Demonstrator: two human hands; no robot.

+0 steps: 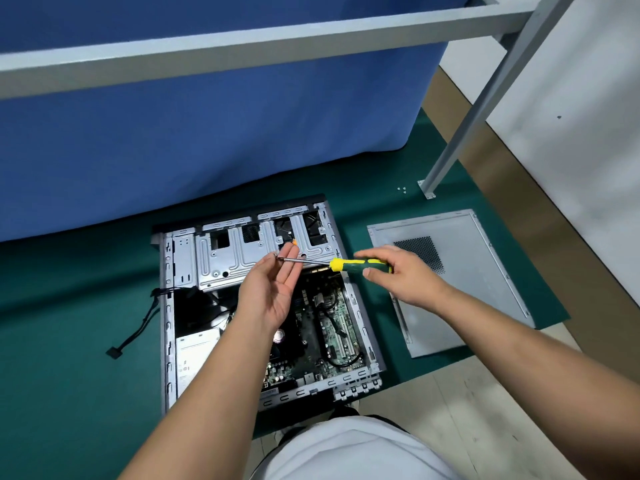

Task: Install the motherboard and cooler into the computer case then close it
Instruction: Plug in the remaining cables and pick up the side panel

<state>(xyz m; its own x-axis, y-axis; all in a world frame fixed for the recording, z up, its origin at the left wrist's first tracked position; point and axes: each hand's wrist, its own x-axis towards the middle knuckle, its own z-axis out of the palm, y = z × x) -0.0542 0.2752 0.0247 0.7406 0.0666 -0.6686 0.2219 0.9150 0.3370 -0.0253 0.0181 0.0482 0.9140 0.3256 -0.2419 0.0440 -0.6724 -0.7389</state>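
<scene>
Right hand (398, 275) clenches a yellow-and-green-handled screwdriver (360, 265); its tip meets the released left hand's (273, 289) fingertips. Below both grips, the green motherboard (332, 323) sits inside the open grey metal case (360, 306). Cooler unseen; grey side panel (464, 289) lies beyond the right grip, unfitted.

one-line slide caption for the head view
Right hand holds a screwdriver, tip at left hand, above the open case.
</scene>
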